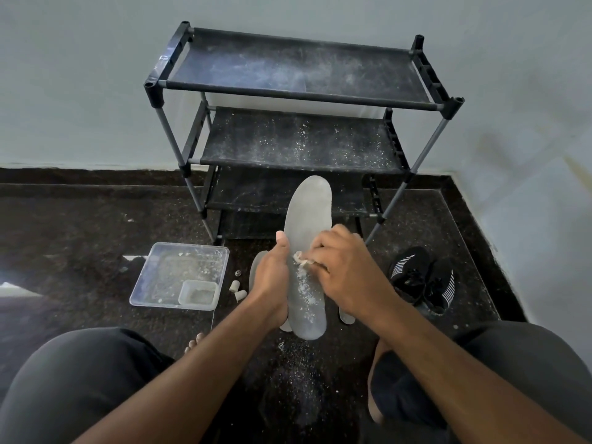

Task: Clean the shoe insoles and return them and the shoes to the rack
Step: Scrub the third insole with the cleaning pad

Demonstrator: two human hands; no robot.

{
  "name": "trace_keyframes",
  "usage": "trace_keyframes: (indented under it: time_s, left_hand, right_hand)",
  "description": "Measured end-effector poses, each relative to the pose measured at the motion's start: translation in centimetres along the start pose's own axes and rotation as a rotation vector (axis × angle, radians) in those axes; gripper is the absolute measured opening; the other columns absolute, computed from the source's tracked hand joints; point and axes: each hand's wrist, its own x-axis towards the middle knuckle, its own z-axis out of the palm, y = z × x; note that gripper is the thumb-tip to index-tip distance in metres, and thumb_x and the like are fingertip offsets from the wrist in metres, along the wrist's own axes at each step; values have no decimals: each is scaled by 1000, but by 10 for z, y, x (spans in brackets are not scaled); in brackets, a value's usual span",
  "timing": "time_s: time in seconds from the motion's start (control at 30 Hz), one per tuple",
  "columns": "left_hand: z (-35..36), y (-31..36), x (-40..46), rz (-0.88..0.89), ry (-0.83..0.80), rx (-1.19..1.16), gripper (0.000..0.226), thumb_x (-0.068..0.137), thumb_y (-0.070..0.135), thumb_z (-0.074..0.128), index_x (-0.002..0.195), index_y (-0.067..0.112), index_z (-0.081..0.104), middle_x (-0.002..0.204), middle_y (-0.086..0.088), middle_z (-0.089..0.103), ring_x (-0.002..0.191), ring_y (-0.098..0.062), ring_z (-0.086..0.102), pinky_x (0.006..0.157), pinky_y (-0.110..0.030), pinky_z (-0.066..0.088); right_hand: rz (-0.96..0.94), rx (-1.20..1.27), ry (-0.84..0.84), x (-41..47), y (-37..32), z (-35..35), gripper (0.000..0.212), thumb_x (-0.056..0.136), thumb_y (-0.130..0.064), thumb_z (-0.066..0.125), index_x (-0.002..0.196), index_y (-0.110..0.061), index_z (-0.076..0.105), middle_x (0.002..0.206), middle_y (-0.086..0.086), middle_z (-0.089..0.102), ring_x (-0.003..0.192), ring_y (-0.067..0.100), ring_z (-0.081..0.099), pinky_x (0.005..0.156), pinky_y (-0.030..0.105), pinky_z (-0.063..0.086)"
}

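Grey insole [308, 216] upright | left hand [272, 277] grip wraps its edge | right hand [344, 267] pinches white wad [300, 259] against it

The dark speckled floor [80, 238] carries a black shoe rack [298, 123] at twelve o'clock. A clear plastic tray [166, 277] lies at nine o'clock, black sneakers [423, 280] at three, white powder [298, 373] scattered at six.
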Motion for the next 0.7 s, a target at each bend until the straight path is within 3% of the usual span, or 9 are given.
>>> trace_keyframes:
  time_s: [0.13, 0.3, 0.5, 0.7]
  left_hand:
    - [2, 2, 0, 11, 13, 24, 63, 109, 55, 35, 115, 7, 74, 98, -14, 80, 83, -25, 77, 78, -40, 58]
    - [1, 4, 3, -5, 16, 25, 64, 108, 56, 35, 117, 5, 74, 95, -14, 80, 76, -25, 77, 66, -36, 60]
    - [9, 2, 1, 19, -6, 57, 61, 109, 53, 35, 118, 7, 73, 91, -9, 81, 75, -20, 77, 67, -34, 60]
    - [7, 1, 5, 3, 2, 38, 59, 109, 53, 34, 114, 8, 72, 84, -8, 80, 67, -20, 76, 60, -32, 59]
  right_hand:
    - [49, 2, 114, 4, 12, -9, 13, 92, -22, 70, 102, -19, 77, 89, -10, 57, 86, 12, 42, 75, 40, 45]
    - [30, 70, -30, -5, 4, -7, 14, 90, -25, 70, 100, -18, 78, 89, -13, 55, 88, 10, 43, 78, 40, 46]
    - [69, 19, 115, -8, 15, -24, 17, 91, -18, 70, 107, -18, 76, 91, -7, 57, 87, 15, 46, 77, 42, 47]
    - [44, 133, -65, -15, 10, -20, 17, 89, -23, 73, 104, -18, 78, 89, -11, 58, 89, 13, 46, 82, 42, 46]
